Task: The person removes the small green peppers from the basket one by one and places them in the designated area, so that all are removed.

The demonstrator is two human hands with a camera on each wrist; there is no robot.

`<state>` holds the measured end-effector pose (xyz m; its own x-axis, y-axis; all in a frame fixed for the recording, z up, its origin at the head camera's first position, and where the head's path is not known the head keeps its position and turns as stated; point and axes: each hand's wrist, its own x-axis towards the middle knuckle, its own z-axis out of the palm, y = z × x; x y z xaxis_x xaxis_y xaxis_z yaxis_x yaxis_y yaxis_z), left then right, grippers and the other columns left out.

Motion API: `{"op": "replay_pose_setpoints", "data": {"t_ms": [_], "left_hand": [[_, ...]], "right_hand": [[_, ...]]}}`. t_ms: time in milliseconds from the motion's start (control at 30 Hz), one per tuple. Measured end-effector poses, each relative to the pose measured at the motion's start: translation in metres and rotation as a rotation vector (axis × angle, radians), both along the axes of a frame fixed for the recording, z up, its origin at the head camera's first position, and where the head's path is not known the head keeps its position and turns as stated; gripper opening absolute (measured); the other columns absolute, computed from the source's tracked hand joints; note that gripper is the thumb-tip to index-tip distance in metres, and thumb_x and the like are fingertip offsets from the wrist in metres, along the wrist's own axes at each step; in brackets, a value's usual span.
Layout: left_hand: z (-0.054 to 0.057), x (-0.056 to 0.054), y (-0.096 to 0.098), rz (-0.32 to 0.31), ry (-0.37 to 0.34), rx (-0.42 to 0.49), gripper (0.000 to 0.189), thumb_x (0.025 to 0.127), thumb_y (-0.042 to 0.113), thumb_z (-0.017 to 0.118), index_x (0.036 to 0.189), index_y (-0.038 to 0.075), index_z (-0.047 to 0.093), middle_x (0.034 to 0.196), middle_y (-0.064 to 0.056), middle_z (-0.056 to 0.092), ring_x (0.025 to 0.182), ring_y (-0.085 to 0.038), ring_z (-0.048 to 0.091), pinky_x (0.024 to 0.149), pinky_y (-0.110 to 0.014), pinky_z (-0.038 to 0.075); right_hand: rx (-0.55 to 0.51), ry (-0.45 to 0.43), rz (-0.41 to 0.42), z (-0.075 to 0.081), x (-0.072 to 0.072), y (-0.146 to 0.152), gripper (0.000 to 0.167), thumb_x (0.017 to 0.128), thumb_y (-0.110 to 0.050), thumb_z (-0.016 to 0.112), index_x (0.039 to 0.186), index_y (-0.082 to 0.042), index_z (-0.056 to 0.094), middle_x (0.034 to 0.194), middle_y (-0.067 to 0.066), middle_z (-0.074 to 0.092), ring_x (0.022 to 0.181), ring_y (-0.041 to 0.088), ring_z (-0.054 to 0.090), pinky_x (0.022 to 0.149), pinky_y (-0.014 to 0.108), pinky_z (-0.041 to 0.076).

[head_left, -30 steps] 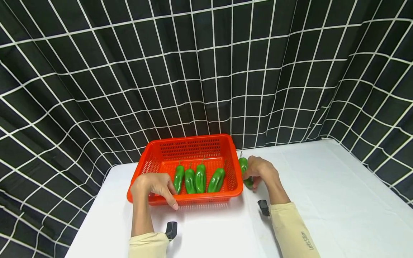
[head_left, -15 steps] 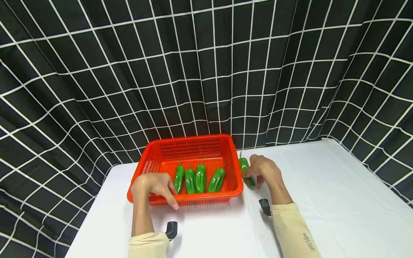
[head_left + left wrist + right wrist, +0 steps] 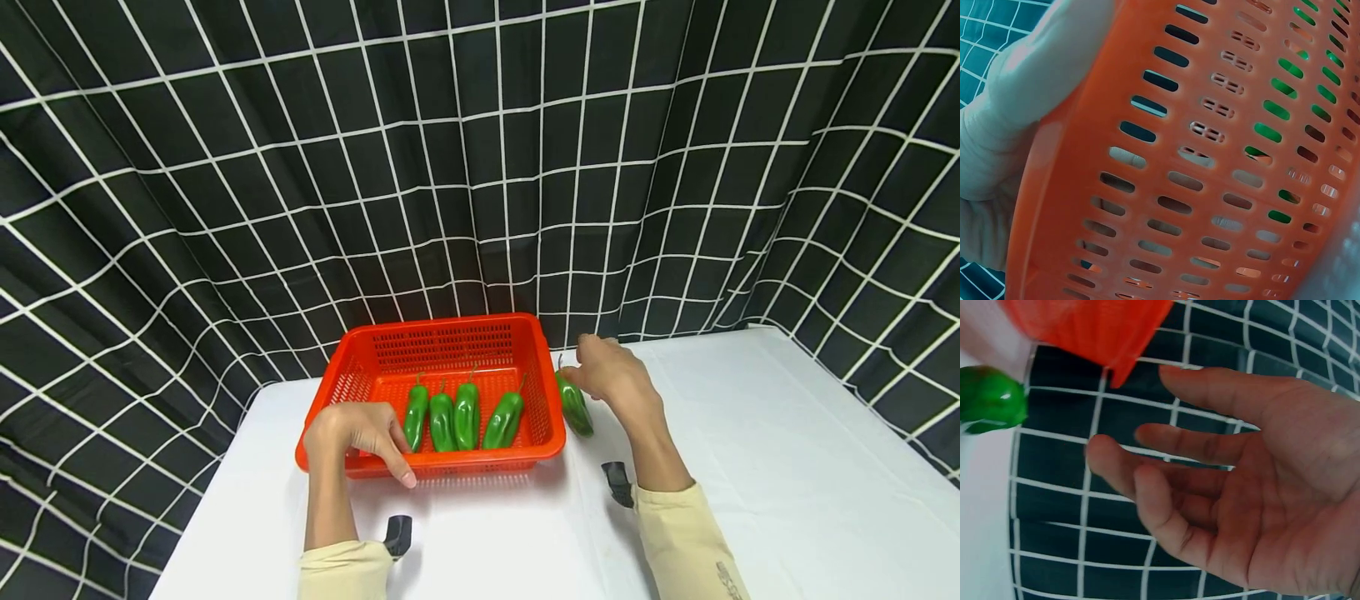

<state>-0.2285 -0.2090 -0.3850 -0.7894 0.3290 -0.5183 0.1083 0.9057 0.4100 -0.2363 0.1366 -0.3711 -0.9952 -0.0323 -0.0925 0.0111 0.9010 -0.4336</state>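
A red perforated plastic basket (image 3: 540,392) stands on the white table, with several green peppers (image 3: 467,417) lying side by side in it. My left hand (image 3: 356,429) grips its near rim at the left, thumb outside and fingers over the inner side. In the left wrist view that hand (image 3: 1035,69) wraps the rim beside the slotted wall. One more green pepper (image 3: 576,408) lies on the table along the basket's right side. Over its stem end is my right hand (image 3: 611,375). The right wrist view shows this hand (image 3: 1229,475) with relaxed, spread fingers and nothing held.
A black curtain with a white grid (image 3: 480,167) hangs behind the table and at both sides. White cloth (image 3: 750,433) covers the tabletop. Each wrist carries a small black camera mount (image 3: 398,535).
My right hand has released the pepper beside the basket and moved up and away from it, so more of the pepper shows. My left hand and the basket stay put.
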Motion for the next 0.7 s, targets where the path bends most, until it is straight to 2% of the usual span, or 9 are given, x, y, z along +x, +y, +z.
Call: {"op": "replay_pose_setpoints", "data": {"t_ms": [133, 233, 433, 700], "left_hand": [[0.000, 0.000, 0.000, -0.006, 0.004, -0.004, 0.041, 0.065, 0.042, 0.096, 0.100, 0.025, 0.086, 0.082, 0.011, 0.067, 0.082, -0.013, 0.048, 0.065, -0.030, 0.036], [0.000, -0.001, 0.000, -0.010, 0.000, -0.003, 0.041, 0.065, 0.042, 0.096, 0.101, 0.025, 0.086, 0.084, 0.011, 0.068, 0.083, -0.013, 0.049, 0.066, -0.030, 0.037], [0.001, -0.002, 0.000, -0.022, -0.007, -0.001, 0.046, 0.066, 0.042, 0.096, 0.105, 0.023, 0.085, 0.098, 0.012, 0.075, 0.090, -0.012, 0.054, 0.072, -0.030, 0.044], [-0.001, -0.002, -0.001, -0.025, -0.011, 0.007, 0.046, 0.066, 0.042, 0.096, 0.107, 0.024, 0.085, 0.098, 0.010, 0.075, 0.090, -0.013, 0.054, 0.072, -0.032, 0.044]], "right_hand": [[-0.029, 0.129, 0.028, 0.008, 0.007, -0.008, 0.035, 0.096, -0.020, 0.071, 0.119, 0.006, 0.067, 0.102, 0.022, 0.075, 0.075, 0.027, 0.067, 0.065, 0.039, 0.056], [-0.063, 0.176, 0.080, 0.012, 0.011, -0.015, 0.031, 0.097, -0.018, 0.071, 0.118, 0.005, 0.067, 0.096, 0.019, 0.075, 0.069, 0.023, 0.064, 0.061, 0.033, 0.052], [-0.107, 0.215, 0.188, 0.010, 0.013, -0.033, 0.029, 0.096, -0.015, 0.073, 0.118, 0.004, 0.066, 0.082, 0.011, 0.071, 0.062, 0.017, 0.059, 0.057, 0.026, 0.048], [-0.050, 0.260, 0.290, -0.003, 0.014, -0.061, 0.022, 0.092, -0.012, 0.078, 0.109, 0.000, 0.070, 0.085, 0.008, 0.072, 0.062, 0.014, 0.058, 0.060, 0.028, 0.049]]}}
